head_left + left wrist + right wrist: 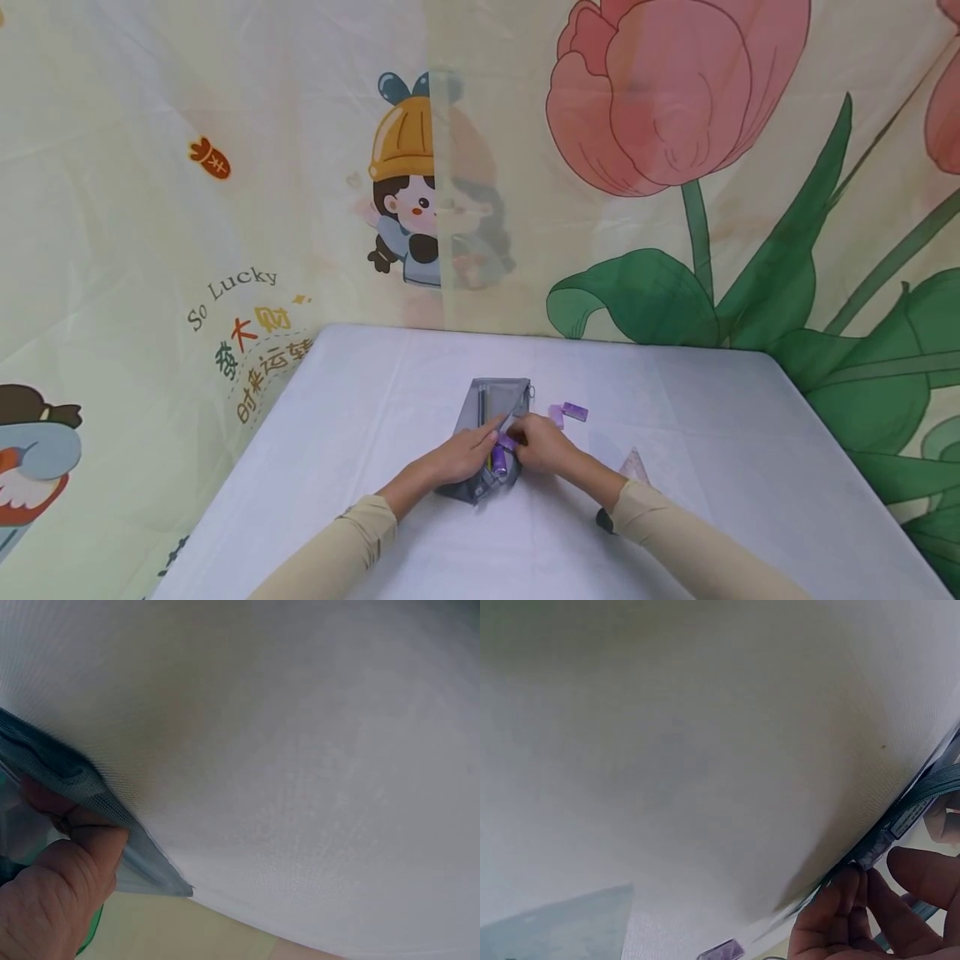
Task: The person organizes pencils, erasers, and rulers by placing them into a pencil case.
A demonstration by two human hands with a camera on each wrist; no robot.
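Note:
A grey mesh zip pouch (pixel 467 417) lies at the middle of the white table, its opening spread. Inside show a slim dark pencil-like stick (pixel 482 404) and a purple cylinder (pixel 498 461). My left hand (pixel 463 457) lies over the pouch's left side; in the left wrist view its thumb and fingers grip the dark edge of the pouch (pixel 142 859). At the right side of the opening, my right hand (pixel 543 443) pinches a small purple block (pixel 507 442). The right wrist view shows those fingertips close against the pouch edge (pixel 930 784), beside a printed label.
Two small purple blocks (pixel 575 411) lie right of the pouch on the table (pixel 720 433). A pale pink pointed piece (pixel 634 465) and a dark object (pixel 604 521) are partly hidden by the right forearm. A printed curtain (pixel 300 167) hangs behind the table.

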